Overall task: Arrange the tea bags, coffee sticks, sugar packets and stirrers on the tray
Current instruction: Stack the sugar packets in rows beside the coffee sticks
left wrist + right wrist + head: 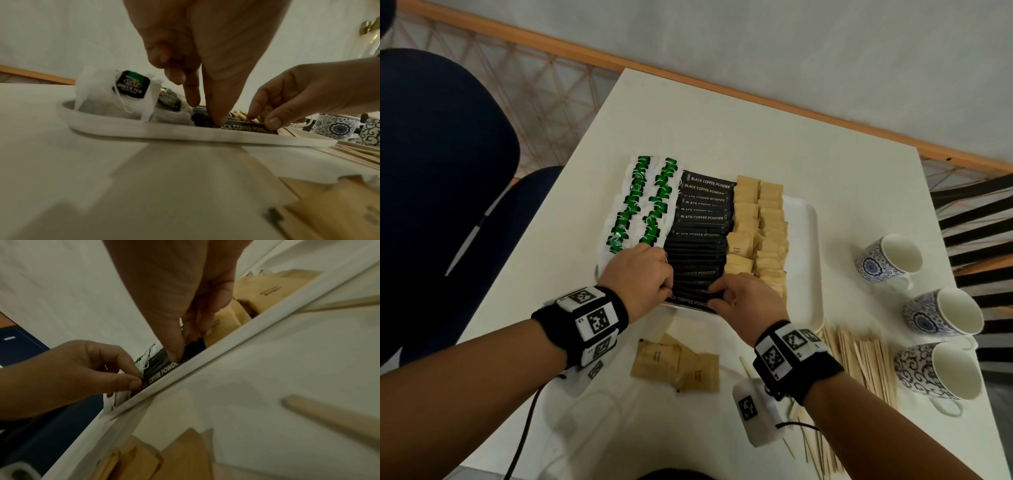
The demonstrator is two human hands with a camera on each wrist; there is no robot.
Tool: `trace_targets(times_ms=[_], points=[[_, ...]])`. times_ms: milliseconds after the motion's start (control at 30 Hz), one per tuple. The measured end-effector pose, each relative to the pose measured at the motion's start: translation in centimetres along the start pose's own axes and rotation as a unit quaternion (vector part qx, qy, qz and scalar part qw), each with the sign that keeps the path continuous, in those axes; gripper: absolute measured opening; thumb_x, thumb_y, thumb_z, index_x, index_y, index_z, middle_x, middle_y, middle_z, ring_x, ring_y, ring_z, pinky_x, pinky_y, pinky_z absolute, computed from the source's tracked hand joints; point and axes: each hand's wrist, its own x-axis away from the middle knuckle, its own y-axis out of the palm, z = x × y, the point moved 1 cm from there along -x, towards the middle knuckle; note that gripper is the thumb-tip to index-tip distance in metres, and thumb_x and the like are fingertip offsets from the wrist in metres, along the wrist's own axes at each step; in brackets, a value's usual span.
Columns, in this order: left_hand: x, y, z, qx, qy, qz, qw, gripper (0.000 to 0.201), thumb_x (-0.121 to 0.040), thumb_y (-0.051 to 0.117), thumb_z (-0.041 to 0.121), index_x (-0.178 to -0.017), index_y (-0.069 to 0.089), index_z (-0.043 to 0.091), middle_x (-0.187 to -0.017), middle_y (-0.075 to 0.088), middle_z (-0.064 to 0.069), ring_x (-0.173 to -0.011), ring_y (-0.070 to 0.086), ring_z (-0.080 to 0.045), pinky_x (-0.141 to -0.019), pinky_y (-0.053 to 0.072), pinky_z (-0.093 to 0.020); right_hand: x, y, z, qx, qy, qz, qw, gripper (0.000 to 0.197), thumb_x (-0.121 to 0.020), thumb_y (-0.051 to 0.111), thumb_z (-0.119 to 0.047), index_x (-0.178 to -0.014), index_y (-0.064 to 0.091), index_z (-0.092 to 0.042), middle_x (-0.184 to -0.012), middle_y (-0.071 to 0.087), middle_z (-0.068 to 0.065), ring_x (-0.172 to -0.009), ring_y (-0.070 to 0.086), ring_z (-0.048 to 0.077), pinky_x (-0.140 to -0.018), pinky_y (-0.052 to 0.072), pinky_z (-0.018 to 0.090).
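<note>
White tabletop (688, 120) lay under us, with a pale shallow rectangular tray (806, 240) in the middle. Our left hand (640, 274) and right hand (748, 298) each pinched one end of the nearest black coffee stick (244, 127), thumb against curled fingers, at the tray's near edge. We judged it light, thin and floppy, its film likely slick, so holding both ends seemed the way to keep it straight. It read "BLACK COFFEE POWDER", as did the black sticks behind (705, 212). White tea bags with green tags (640, 202) filled the left columns (one tag read "GREEN TEA"). Brown paper sugar packets (760, 226) sat right of the coffee, more (674, 366) loose on the table, print too small to read. Wooden stirrers (859, 363) lay off the tray
</note>
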Motion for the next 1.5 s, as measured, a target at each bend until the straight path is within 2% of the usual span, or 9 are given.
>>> trace_targets(times_ms=[367, 633, 733, 833, 933, 1167, 1333, 1433, 1500], points=[[-0.3, -0.1, 0.1, 0.003, -0.004, -0.012, 1.000, 0.035, -0.086, 0.060, 0.043, -0.119, 0.057, 0.031, -0.111, 0.055, 0.008, -0.107, 0.047, -0.014, -0.087, 0.039, -0.028, 0.0, -0.3, 0.6, 0.027, 0.003, -0.029, 0.999, 0.039, -0.092, 0.054, -0.036, -0.130, 0.054, -0.029, -0.107, 0.057, -0.005, -0.106, 0.052, 0.014, -0.085, 0.043, 0.027], [0.4, 0.1, 0.6, 0.029, 0.025, 0.004, 0.999, 0.028, -0.084, 0.057, 0.048, -0.104, 0.061, 0.029, -0.102, 0.056, 0.009, -0.100, 0.050, -0.013, -0.080, 0.042, -0.027, 1.1, -0.9, 0.3, 0.013, -0.030, 0.004, 0.999, 0.031, -0.091, 0.056, -0.038, -0.121, 0.058, -0.034, -0.098, 0.054, -0.010, -0.096, 0.052, 0.010, -0.075, 0.043, 0.025], [2.1, 0.6, 1.2, 0.053, 0.104, -0.076, 0.990, 0.043, -0.078, 0.051, 0.063, -0.106, 0.059, 0.032, -0.102, 0.051, 0.013, -0.095, 0.049, -0.008, -0.079, 0.046, -0.030, 3.0, -1.0, 0.1, 0.038, -0.089, -0.059, 0.994, 0.025, -0.087, 0.058, -0.047, -0.108, 0.063, -0.035, -0.090, 0.053, -0.015, -0.084, 0.051, 0.005, -0.071, 0.042, 0.022], [3.5, 2.3, 1.7, -0.017, 0.144, -0.182, 0.973, 0.061, -0.072, 0.063, 0.066, -0.122, 0.048, 0.035, -0.114, 0.045, 0.013, -0.104, 0.045, -0.008, -0.081, 0.043, -0.027, 4.6, 0.1, 0.0, 0.098, -0.096, -0.157, 0.978, 0.046, -0.076, 0.062, -0.061, -0.115, 0.058, -0.038, -0.105, 0.055, -0.014, -0.097, 0.052, 0.007, -0.080, 0.046, 0.026], [4.1, 3.8, 2.0, -0.036, 0.130, -0.190, 0.973, 0.069, -0.070, 0.066, 0.066, -0.126, 0.042, 0.034, -0.119, 0.040, 0.011, -0.107, 0.044, -0.012, -0.079, 0.041, -0.028, 5.4, 1.4, -0.3, 0.122, -0.098, -0.187, 0.970, 0.061, -0.070, 0.066, -0.066, -0.121, 0.051, -0.035, -0.117, 0.051, -0.010, -0.108, 0.051, 0.012, -0.081, 0.038, 0.027], [4.0, 4.6, 3.3, 0.026, 0.078, -0.165, 0.983, 0.050, -0.070, 0.070, 0.056, -0.103, 0.045, 0.029, -0.104, 0.035, 0.012, -0.093, 0.039, -0.008, -0.069, 0.035, -0.026, 5.3, 2.3, -0.8, 0.088, -0.071, -0.186, 0.976, 0.043, -0.070, 0.074, -0.049, -0.098, 0.048, -0.030, -0.106, 0.052, -0.005, -0.095, 0.053, 0.017, -0.077, 0.043, 0.030], [3.5, 4.6, 3.5, 0.067, 0.043, -0.159, 0.984, 0.051, -0.072, 0.070, 0.054, -0.108, 0.042, 0.033, -0.106, 0.049, 0.014, -0.095, 0.049, -0.011, -0.076, 0.042, -0.028, 5.3, 1.6, -0.2, 0.032, -0.031, -0.191, 0.981, 0.047, -0.076, 0.073, -0.037, -0.116, 0.049, -0.028, -0.107, 0.061, -0.004, -0.099, 0.058, 0.018, -0.078, 0.044, 0.028], [3.4, 4.5, 3.1, 0.059, 0.042, -0.154, 0.985, 0.040, -0.081, 0.063, 0.054, -0.111, 0.048, 0.031, -0.110, 0.056, 0.010, -0.101, 0.053, -0.014, -0.076, 0.040, -0.027, 5.0, 0.6, 0.9, 0.023, -0.031, -0.186, 0.982, 0.013, -0.085, 0.063, -0.035, -0.082, 0.054, -0.025, -0.083, 0.058, -0.004, -0.082, 0.056, 0.017, -0.071, 0.042, 0.029], [3.1, 4.3, 2.9, 0.080, 0.040, -0.149, 0.985, 0.025, -0.086, 0.059, 0.049, -0.101, 0.054, 0.030, -0.105, 0.058, 0.009, -0.099, 0.055, -0.014, -0.076, 0.041, -0.026, 4.8, 0.0, 2.0, -0.039, -0.004, -0.158, 0.987, 0.027, -0.090, 0.057, -0.029, -0.066, 0.047, -0.022, -0.068, 0.052, -0.004, -0.066, 0.051, 0.015, -0.065, 0.043, 0.033]])
